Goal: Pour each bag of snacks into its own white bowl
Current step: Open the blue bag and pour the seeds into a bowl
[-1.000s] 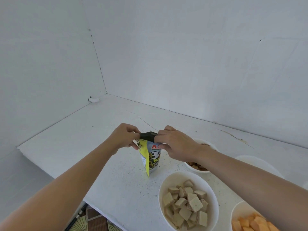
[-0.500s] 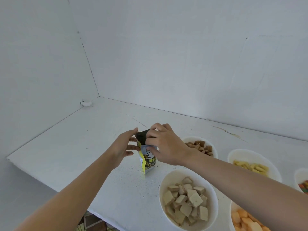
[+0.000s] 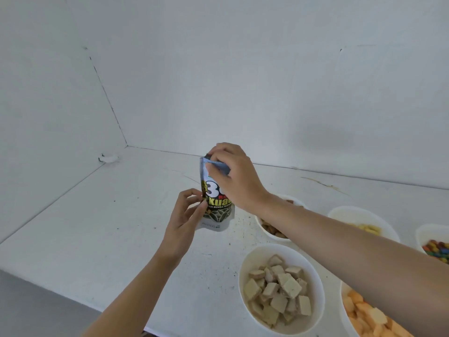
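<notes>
A small snack bag (image 3: 215, 203) with black, yellow and white print stands upright on the white table (image 3: 102, 227). My right hand (image 3: 233, 177) grips its top edge from above. My left hand (image 3: 188, 215) pinches the bag's left side low down. To the right sit several white bowls: one with pale square wafers (image 3: 281, 288), one with brown pieces (image 3: 272, 227) partly hidden by my right forearm, one with yellow puffs (image 3: 362, 222), one with coloured candies (image 3: 435, 242) and one with orange chunks (image 3: 371, 317).
White walls enclose the table at the back and left. A small white lump (image 3: 109, 158) lies in the far left corner. The table's front edge runs diagonally at the lower left. Dark crumbs speckle the surface around the bag.
The bag has been stood upright, its front now facing me. My right hand moved up to its top edge, and my left hand shifted down to its left side.
</notes>
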### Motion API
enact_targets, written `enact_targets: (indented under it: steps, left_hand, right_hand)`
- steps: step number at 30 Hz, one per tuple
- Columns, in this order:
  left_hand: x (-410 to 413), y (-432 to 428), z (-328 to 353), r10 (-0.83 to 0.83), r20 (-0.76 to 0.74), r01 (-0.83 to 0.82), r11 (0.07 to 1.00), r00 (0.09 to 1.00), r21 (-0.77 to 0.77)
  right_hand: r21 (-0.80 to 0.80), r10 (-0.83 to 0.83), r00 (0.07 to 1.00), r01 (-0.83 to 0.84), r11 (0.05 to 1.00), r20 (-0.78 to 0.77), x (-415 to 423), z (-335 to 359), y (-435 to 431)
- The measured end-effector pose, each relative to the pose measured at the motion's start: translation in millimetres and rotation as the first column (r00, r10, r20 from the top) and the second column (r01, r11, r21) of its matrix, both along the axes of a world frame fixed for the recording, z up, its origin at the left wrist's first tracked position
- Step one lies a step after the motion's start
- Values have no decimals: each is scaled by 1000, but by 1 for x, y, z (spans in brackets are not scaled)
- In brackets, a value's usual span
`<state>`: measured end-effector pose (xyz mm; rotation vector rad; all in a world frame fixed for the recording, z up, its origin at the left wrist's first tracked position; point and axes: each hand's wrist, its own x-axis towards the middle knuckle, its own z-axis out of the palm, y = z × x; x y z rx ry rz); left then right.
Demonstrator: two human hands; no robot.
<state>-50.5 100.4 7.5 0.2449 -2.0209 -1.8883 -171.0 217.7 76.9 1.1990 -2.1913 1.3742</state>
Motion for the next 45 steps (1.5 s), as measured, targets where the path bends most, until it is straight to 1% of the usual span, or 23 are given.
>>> enact_targets:
  steps: [2, 4, 8, 10, 12, 15, 16, 18, 21, 25, 31, 37, 40, 42, 45]
  left_hand:
    - [-3, 0, 4, -26, -13, 26, 1000, 1000, -7]
    - [-6, 0, 5, -41, -44, 41, 999, 998, 17]
    - [-12, 7, 0, -51, -138, 68, 990, 989, 125]
    - [-16, 12, 2, -38, -189, 72, 981, 981, 181]
    - [-22, 13, 5, -7, -228, 62, 970, 974, 237]
    - [-31, 12, 14, 44, -262, 59, 925, 964, 375]
    - [-34, 13, 16, 51, -266, 62, 913, 963, 402]
    - [-37, 18, 21, 55, -279, 74, 900, 959, 430]
    - [-37, 32, 28, 48, -306, 97, 893, 951, 439]
    - [-35, 61, 35, 49, -334, 113, 886, 941, 449]
    - [-39, 132, 43, 74, -359, 91, 902, 930, 422]
    - [-44, 216, 37, 45, -349, 89, 929, 936, 360]
    - [-43, 252, 33, 49, -324, 74, 931, 945, 356]
    - [-42, 271, 32, 41, -308, 78, 928, 950, 365]
    - [-41, 292, 35, 20, -276, 86, 926, 961, 368]
  right_hand:
    - [-43, -39, 999, 40, 998, 20, -1, 11, -2]
    - [-70, -79, 994, 84, 994, 76, 0, 24, -4]
    - [-200, -122, 960, 175, 964, 251, 0, 46, -3]
    - [-229, -136, 950, 204, 952, 282, -3, 51, 0]
    - [-232, -158, 949, 224, 947, 272, -3, 55, 6]
    - [-190, -192, 943, 249, 950, 273, -1, 62, 17]
    - [-167, -200, 939, 253, 953, 278, -1, 64, 21]
    - [-125, -206, 949, 240, 963, 239, -4, 67, 29]
    - [-103, -176, 963, 200, 974, 203, -11, 74, 44]
    - [-101, -174, 973, 191, 977, 151, -15, 82, 75]
    - [-71, -168, 983, 174, 982, 79, -13, 90, 151]
    - [-57, -102, 982, 112, 992, 157, -15, 89, 248]
    - [-61, -39, 987, 49, 997, 155, -13, 86, 286]
    - [-35, -29, 988, 35, 999, 149, -10, 86, 310]
    - [-19, -42, 983, 46, 999, 181, -7, 85, 341]
